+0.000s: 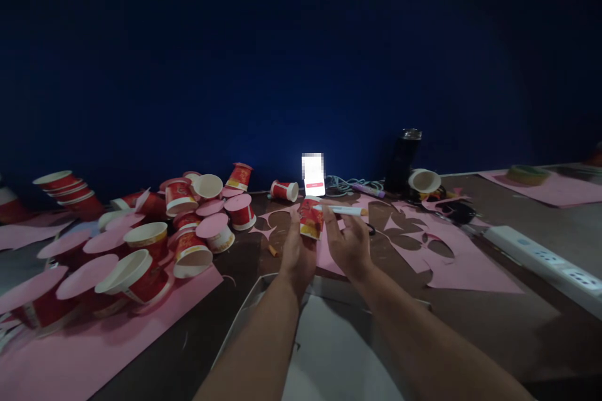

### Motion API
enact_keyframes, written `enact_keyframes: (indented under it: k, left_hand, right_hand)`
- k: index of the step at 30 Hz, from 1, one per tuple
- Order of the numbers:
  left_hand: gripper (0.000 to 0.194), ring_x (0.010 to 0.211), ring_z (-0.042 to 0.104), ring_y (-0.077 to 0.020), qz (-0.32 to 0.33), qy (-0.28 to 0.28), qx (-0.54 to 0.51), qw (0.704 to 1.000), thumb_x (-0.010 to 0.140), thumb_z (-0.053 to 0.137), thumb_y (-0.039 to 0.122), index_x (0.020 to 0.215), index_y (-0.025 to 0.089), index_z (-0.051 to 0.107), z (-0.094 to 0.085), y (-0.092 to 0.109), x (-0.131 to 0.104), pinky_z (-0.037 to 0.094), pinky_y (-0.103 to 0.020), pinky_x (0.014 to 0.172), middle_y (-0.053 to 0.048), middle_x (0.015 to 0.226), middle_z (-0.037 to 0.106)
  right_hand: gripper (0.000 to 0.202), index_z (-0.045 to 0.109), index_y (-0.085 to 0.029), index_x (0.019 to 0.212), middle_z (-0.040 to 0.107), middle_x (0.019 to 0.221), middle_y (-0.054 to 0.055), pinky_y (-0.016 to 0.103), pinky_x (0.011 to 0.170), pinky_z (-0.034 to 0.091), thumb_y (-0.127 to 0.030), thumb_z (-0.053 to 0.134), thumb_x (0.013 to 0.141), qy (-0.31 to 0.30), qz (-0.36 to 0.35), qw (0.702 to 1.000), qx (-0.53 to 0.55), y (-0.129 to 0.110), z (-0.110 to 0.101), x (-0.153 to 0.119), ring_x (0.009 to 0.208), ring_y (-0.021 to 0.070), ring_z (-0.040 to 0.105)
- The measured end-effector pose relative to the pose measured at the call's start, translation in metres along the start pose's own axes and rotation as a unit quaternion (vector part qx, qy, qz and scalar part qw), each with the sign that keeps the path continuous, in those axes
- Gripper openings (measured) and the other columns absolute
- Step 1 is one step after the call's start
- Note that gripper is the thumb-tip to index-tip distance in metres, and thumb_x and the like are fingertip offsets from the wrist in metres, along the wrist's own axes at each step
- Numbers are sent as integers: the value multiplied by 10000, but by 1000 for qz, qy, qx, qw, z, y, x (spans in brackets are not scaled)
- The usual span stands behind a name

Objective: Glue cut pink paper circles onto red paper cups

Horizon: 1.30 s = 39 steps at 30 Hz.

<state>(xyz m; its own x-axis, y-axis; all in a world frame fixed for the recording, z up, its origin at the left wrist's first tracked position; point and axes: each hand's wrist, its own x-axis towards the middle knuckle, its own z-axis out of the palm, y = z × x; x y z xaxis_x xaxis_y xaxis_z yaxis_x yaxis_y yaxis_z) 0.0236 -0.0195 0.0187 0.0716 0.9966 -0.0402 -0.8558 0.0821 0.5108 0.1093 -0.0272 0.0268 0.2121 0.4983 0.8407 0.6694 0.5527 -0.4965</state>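
A red paper cup (310, 216) with a yellow band is upright in front of me. My left hand (300, 254) is closed around its left side. My right hand (348, 241) is at the cup's right side, its fingers closed on a white pen-like tube (347, 210) with an orange end. The tube lies almost level, its left tip close to the cup's upper right edge; whether they touch I cannot tell. A pink paper sheet (328, 259) lies below and between my hands.
Several red paper cups (192, 254), many with pink paper discs, crowd the left. A lit phone (313, 175) stands behind my hands. Cut pink paper (463, 263), a power strip (540, 261) and a dark flask (403, 160) are at right. A grey-white tray (338, 332) lies under my forearms.
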Motion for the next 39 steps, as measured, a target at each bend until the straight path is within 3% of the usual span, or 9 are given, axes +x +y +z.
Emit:
enact_keyframes:
  k: [13,21,32,39]
  left_hand:
    - [380,1091,609,-175,-4,-12,-1,1000,886,500,447,1085,159,649,1,1,-1,429,-283,989,-85,1087,690]
    - [413,1134,584,-202,-2,-46,-10,999,882,481,480,1093,164,643,0,2,0,424,-332,1003,-91,1100,682]
    - [423,1141,578,-213,0,-60,-21,998,886,461,494,1132,191,623,-1,4,2,447,-341,973,-78,1139,667]
    - [421,1085,612,-204,6,-24,-6,1000,870,493,499,1134,199,625,-1,4,3,470,-323,937,-73,1119,678]
  right_hand:
    - [224,710,-211,913,716,830,71,361,790,510,-310,510,894,-9,7,1000,7,2,1,-1,830,208,660]
    - [242,708,-205,857,707,755,63,352,767,498,-338,509,894,-2,10,999,-30,3,1,-1,734,200,648]
    - [246,708,-210,878,714,797,68,347,773,487,-348,505,900,-3,14,999,-44,5,1,0,810,212,653]
    - [226,707,-201,890,718,816,63,349,766,485,-321,517,895,-1,22,1000,-21,4,0,1,773,203,647]
